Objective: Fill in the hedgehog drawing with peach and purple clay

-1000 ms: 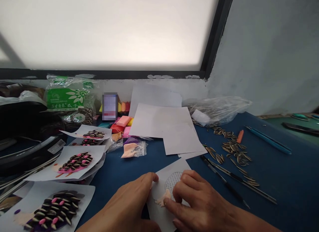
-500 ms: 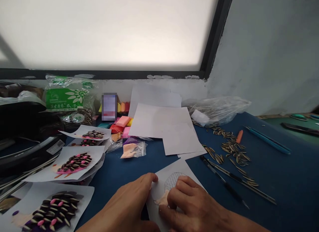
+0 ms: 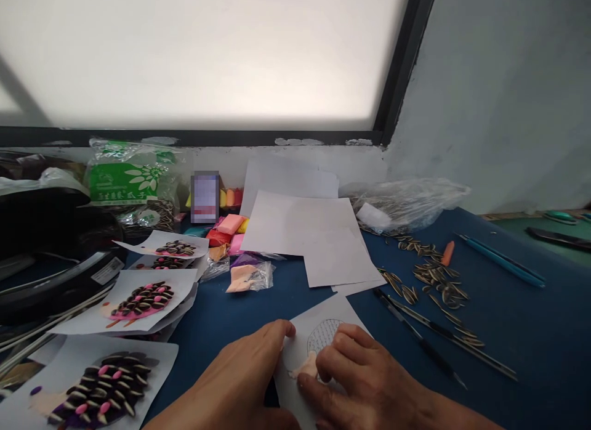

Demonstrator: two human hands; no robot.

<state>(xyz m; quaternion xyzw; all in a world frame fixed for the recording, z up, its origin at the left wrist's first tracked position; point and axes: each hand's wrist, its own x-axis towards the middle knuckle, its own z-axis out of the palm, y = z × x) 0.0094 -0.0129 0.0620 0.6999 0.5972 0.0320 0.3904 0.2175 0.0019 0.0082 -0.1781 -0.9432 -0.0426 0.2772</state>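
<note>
A white sheet of paper (image 3: 339, 308) with a pencilled, patterned oval lies in front of me. Flattened peach modelling clay (image 3: 308, 363) covers part of the drawing at the lower left of the oval. My left hand (image 3: 240, 374) rests along the sheet's left edge, fingertips on the paper, thumb apart and nothing gripped. My right hand (image 3: 364, 374) has its fingers curled over the drawing, with thumb and fingertips pressed on the clay. Its palm side is hidden.
Left lie finished hedgehog pictures (image 3: 141, 307) with seeds on clay. Behind are a seed bag (image 3: 132, 180), clay packets (image 3: 231, 223), opened peach clay (image 3: 242, 278) and blank sheets (image 3: 300, 223). Right are loose sunflower seeds (image 3: 441, 282), pens (image 3: 422, 340), blue tweezers (image 3: 501, 260) and a plastic bag (image 3: 415, 202).
The right hand's thumb and fingers have shifted slightly on the clay, and more of the clay shows. The left hand stays at the paper's edge. The whole view has drifted slightly.
</note>
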